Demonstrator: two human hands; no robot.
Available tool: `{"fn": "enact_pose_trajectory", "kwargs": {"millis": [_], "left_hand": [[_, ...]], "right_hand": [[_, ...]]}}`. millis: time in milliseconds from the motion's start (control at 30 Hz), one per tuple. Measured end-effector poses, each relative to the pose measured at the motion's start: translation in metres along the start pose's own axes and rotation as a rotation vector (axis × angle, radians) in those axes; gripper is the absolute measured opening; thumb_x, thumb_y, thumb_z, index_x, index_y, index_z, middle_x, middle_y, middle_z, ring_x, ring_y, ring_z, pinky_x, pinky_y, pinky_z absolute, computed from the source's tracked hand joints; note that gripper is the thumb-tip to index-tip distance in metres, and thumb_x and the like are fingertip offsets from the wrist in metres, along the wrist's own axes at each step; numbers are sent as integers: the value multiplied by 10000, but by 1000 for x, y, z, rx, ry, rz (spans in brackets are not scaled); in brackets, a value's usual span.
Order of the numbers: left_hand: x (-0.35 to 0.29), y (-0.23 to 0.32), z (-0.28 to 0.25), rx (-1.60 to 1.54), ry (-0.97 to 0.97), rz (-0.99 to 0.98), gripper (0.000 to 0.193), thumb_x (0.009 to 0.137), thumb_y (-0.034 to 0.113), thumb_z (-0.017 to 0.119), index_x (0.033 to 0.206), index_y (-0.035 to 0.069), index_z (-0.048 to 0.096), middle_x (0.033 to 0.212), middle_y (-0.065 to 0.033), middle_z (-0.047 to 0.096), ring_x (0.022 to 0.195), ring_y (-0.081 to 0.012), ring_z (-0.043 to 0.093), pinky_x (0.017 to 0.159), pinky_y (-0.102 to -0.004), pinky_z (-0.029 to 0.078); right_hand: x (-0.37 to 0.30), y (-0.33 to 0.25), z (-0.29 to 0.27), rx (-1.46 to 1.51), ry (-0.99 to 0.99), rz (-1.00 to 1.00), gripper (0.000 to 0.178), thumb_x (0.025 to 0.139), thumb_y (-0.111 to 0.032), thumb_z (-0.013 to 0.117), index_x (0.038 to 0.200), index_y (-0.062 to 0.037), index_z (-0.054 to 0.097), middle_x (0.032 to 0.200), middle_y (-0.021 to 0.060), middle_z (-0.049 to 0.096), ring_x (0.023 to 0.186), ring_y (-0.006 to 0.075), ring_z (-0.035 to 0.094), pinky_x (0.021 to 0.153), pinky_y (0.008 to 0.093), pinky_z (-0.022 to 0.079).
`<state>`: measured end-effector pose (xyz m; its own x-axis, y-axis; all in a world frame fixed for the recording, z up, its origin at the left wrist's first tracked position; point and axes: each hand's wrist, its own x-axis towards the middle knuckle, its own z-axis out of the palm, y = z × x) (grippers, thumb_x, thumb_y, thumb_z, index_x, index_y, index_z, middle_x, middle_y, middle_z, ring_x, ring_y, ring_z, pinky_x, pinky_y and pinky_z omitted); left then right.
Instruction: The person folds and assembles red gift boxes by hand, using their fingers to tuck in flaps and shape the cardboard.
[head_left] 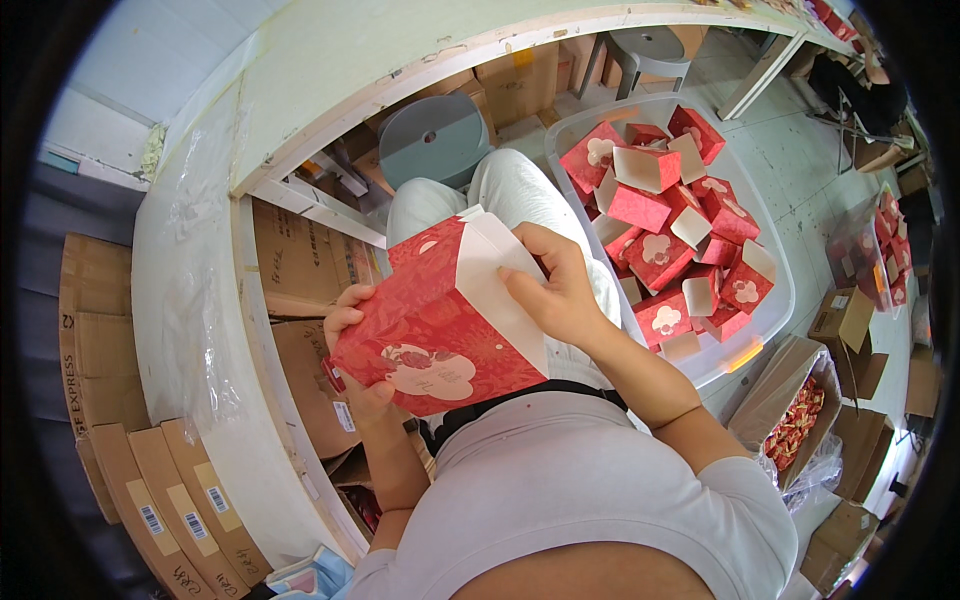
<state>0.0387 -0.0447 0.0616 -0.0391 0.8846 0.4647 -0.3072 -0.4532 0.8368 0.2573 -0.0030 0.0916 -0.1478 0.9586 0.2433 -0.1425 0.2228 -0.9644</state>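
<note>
Above my lap I hold a red paper gift box (400,330) with a pale flower-shaped patch on its face and white inner flaps at its right end. My left hand (374,402) is closed round the box's left end, thumb on the near side and fingers on the far side. My right hand (562,292) grips the white flaps at the other end, its thumb lying on the white card. To my right stands a clear plastic bin (770,290) full of similar red boxes (660,255), tumbled together, several with white flaps sticking out.
A white table (190,270) curves along the left and far side. Grey stools (432,140) stand beyond my knees. Brown cartons (185,500) lean at lower left. An open carton of small red-and-gold packets (797,420) sits at right. Another person (850,90) is at far right.
</note>
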Motion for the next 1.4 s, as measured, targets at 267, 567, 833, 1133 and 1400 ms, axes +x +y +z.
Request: {"fn": "enact_pose_trajectory", "kwargs": {"millis": [267,567,833,1133,1400], "left_hand": [[-1,-1,6,-71,16,5,738,571,339,821,1141,100,417,1235,-156,379,1163,-270,408,997,-412,342],[3,-5,6,-21,60,-37,754,576,365,791,1154,70,407,1236,-166,379,1155,-262,413,996,-397,341],[8,-6,2,46,-15,-41,728,648,384,741,1199,75,380,1256,-138,371,1179,-262,404,1013,-389,346],[6,-9,3,-29,86,-97,730,635,343,758,1200,76,382,1290,-136,367,1204,-256,395,1017,-395,353],[7,-11,-1,-51,48,-101,766,584,362,790,1176,59,410,1260,-159,390,1188,-260,410,1005,-388,357]], "right_hand": [[0,14,1,30,1,-36,143,755,-9,505,890,11,546,750,-5,515,689,52,454,604,218,381],[3,1,-9,-52,-93,16,151,773,-50,524,903,27,538,725,20,519,679,60,462,598,233,384],[6,9,-12,-138,-138,-62,217,787,-49,526,980,47,552,797,86,575,720,127,540,658,283,442],[7,4,-12,180,-58,98,104,842,-1,534,942,8,557,820,4,577,688,19,508,588,179,396],[6,0,-13,213,-17,47,130,797,46,519,921,17,543,823,26,581,697,39,524,595,180,402]]}}
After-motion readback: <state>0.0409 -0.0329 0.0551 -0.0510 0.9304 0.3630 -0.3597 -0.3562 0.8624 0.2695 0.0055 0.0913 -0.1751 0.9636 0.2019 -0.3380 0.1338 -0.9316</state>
